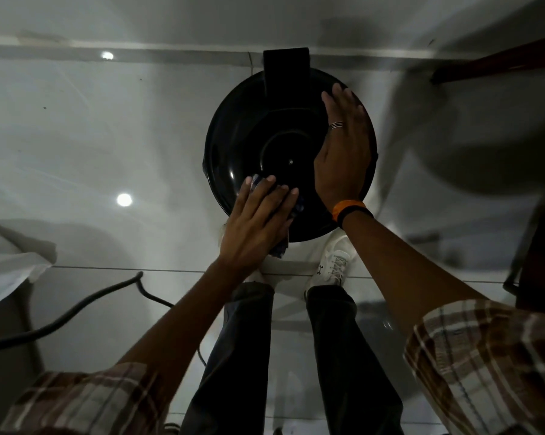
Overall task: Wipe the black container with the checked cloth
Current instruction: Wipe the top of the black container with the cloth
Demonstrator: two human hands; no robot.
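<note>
A round black container point(265, 133) with a glossy lid stands on the floor ahead of my feet, a black hinge block at its far edge. My left hand point(255, 227) presses flat on a blue checked cloth point(283, 243) against the lid's near left rim; most of the cloth is hidden under the palm. My right hand point(343, 155) lies flat on the lid's right side, fingers together and extended, holding nothing.
Glossy grey floor tiles surround the container. A dark cable point(76, 312) snakes across the floor at the left. White fabric point(4, 271) lies at the far left. Dark wooden furniture point(497, 61) stands at the upper right, another dark piece point(541, 262) at the right edge.
</note>
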